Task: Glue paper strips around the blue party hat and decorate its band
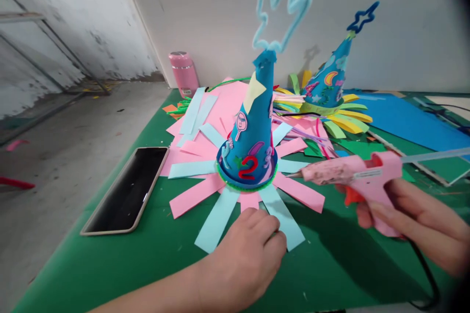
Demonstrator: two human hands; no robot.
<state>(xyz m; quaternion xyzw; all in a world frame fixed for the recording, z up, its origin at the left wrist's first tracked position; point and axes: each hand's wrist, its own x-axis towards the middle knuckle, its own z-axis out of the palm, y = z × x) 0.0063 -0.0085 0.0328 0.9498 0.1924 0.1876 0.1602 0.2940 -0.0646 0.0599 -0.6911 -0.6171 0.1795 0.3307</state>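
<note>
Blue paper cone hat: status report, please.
Left hand pressing a light-blue paper strip. Right hand gripping pink glue gun, nozzle near blue paper cone hat. Nothing between.

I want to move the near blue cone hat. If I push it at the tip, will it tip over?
Probably yes: the hat is tall, narrow and looks like light paper. Its paper strips would likely flop. The left hand pressing one strip may steady it.

Lying matt and smooth around the blue paper cone hat point(251, 132): pink and pale-blue paper strips point(216, 215), on a flat green felt-like table cover point(330, 264). Shining glossy: the phone's black glass screen point(128, 188) and the pink bottle point(183, 74). Looking like matt pink plastic: the glue gun point(352, 176); fuzzy pipe cleaner point(282, 5) topping the cone.
</note>
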